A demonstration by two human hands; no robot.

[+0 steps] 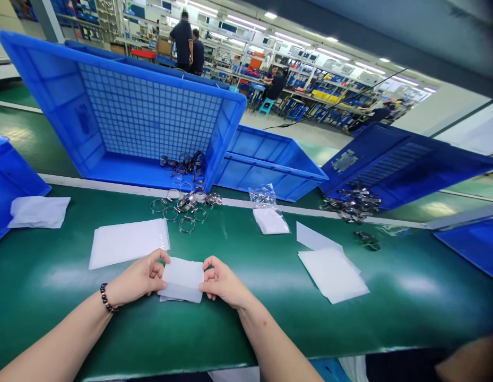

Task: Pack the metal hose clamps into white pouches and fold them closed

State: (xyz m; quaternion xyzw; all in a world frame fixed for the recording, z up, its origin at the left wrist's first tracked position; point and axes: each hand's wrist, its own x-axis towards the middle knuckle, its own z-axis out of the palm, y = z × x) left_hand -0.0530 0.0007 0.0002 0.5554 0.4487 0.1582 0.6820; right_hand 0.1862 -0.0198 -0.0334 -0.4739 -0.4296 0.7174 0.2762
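A small white sheet, seemingly folded or stacked in layers (182, 278), lies between my hands at the front middle of the green table (214, 329). My left hand (145, 273) pinches its left edge, with a beaded bracelet at the wrist. Its right edge is gripped by the fingertips of my right hand (220, 281). Just behind my left hand is a stack of white sheets (129, 241). Metal ring clamps (186, 204) lie in a loose pile beyond the hands.
A tilted blue crate (150, 111) holds more clamps at the back. Another blue crate (270, 164) stands beside it. White sheets (334, 273), a clear plastic packet (270, 217) and another clamp pile (353, 204) are to the right. White sheets (39, 211) lie far left.
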